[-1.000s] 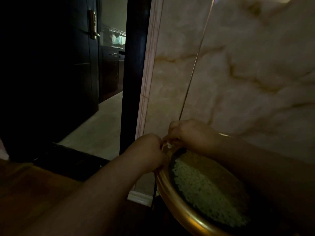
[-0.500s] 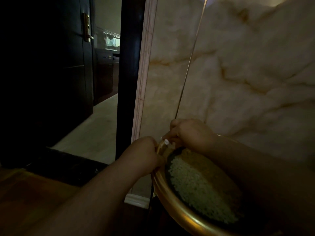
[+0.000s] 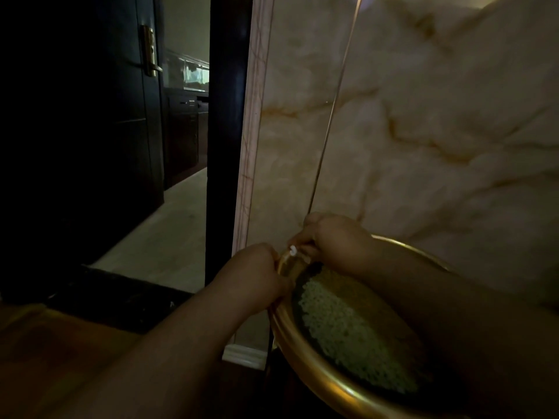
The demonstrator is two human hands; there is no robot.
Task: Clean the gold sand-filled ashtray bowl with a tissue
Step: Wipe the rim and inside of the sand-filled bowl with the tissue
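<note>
The gold ashtray bowl (image 3: 305,362) fills the lower right, with pale grainy sand (image 3: 351,334) inside a dark inner ring. My left hand (image 3: 257,275) is closed over the bowl's far left rim. My right hand (image 3: 329,237) reaches across the sand to the same stretch of rim, fingers bunched on a small white tissue (image 3: 292,250), of which only a tip shows. The two hands nearly touch at the rim. My right forearm hides much of the bowl's right side.
A veined marble wall (image 3: 423,131) with a thin gold strip (image 3: 332,107) stands right behind the bowl. Left of it is a black door frame (image 3: 227,131), an open dark door with a brass handle (image 3: 149,52), and pale floor (image 3: 163,234) beyond.
Both hands stay at the bowl's far left rim with only small shifts. The white tissue tip shows a little more clearly at my right fingertips. The view has drifted slightly.
</note>
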